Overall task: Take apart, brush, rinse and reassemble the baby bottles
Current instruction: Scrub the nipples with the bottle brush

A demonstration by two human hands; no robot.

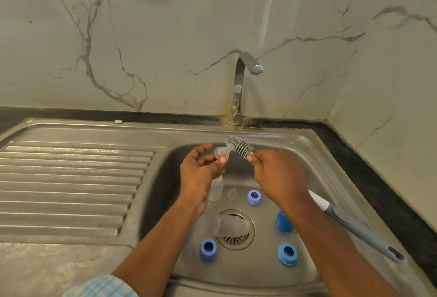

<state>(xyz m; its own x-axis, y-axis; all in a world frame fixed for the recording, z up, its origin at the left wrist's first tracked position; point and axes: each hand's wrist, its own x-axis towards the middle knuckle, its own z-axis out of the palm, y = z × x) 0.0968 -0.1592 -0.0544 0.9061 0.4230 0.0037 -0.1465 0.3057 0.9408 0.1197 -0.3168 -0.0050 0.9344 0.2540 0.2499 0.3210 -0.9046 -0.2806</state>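
Over the far half of the steel sink (295, 145), the left hand (201, 171) pinches a clear silicone teat (222, 152) between thumb and fingertips, the fingers curled close around its wide base so that the narrow tip points right, towards the brush. The right hand (276, 176) is closed around the neck of a grey bottle brush (240, 146), just below its ribbed silicone head, and the long grey-and-white handle (350, 223) trails away to the near right over the sink edge; the head touches or nearly touches the teat's tip. The teat looks light, thin and floppy, likely to fold or squirt out of wet fingers, so the firmer flange at its base seems the right place to hold, with only gentle pressure. Gripping the brush high near the head gives fine control for such a small part. Down in the basin lie the other pieces: a clear bottle (216, 190) standing under the left hand, a second bottle (230, 225) on its side over the drain (236, 237), another teat (232, 194), three blue screw rings (254, 197) (208, 249) (287, 253) and a blue cap (283, 222). These are hard plastic, light and probably slick when wet. The tap (243, 84) shows no water running.
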